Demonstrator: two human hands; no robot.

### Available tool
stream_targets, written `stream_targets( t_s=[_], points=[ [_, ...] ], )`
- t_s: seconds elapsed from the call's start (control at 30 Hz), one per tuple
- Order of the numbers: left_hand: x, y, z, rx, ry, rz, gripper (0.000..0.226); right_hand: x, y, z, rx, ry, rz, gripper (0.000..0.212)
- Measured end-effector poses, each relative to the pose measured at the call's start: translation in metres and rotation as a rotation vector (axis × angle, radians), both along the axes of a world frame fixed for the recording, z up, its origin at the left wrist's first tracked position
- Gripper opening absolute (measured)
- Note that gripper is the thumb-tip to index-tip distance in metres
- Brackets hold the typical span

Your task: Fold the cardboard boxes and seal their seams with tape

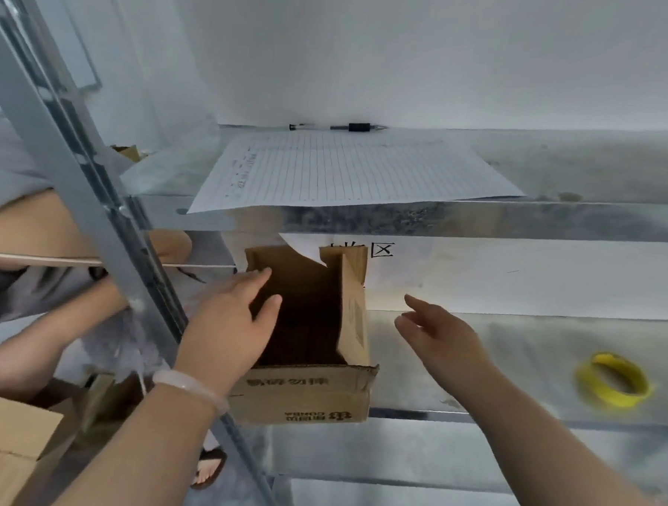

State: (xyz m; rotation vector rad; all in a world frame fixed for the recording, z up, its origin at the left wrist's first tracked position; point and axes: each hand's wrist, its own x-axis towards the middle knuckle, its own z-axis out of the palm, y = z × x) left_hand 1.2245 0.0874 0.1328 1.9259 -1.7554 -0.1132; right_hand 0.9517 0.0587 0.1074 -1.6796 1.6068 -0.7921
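An open brown cardboard box (pixel 317 391) stands on a metal shelf (pixel 513 339), its flaps raised and printed text on its front wall. My left hand (pixel 232 325) lies on the box's left flap, thumb reaching over the edge into the opening, fingers straight. My right hand (pixel 436 331) hovers in the air just right of the box with relaxed fingers, touching nothing. A roll of yellow tape (pixel 614 379) lies on the shelf further right.
A lined sheet of paper (pixel 348 172) and two pens (pixel 339 127) lie on the upper shelf. A slanted metal post (pixel 96 186) crosses the left. Another person in grey (pixel 32 287) handles a cardboard box (pixel 5 436) at lower left.
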Motion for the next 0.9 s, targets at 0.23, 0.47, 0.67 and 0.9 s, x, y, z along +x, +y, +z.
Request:
stream_targets(
  t_s=[0.23, 0.47, 0.67, 0.9],
  points=[
    [-0.123, 0.013, 0.012, -0.198, -0.069, -0.394, 0.047, -0.092, 0.047, 0.006, -0.253, 0.115, -0.05, 0.059],
    [-0.31, 0.01, 0.011, -0.307, -0.086, -0.645, 0.047, -0.243, 0.098, 0.01, -0.325, 0.375, -0.2, 0.07],
    [-0.488, 0.016, 0.004, -0.327, -0.028, -0.808, 0.048, -0.402, 0.156, 0.023, -0.308, 0.56, -0.367, 0.075],
    [-0.654, 0.026, 0.001, -0.334, 0.02, -1.002, 0.051, -0.547, 0.203, 0.026, -0.214, 0.635, -0.544, 0.075]
  ],
)
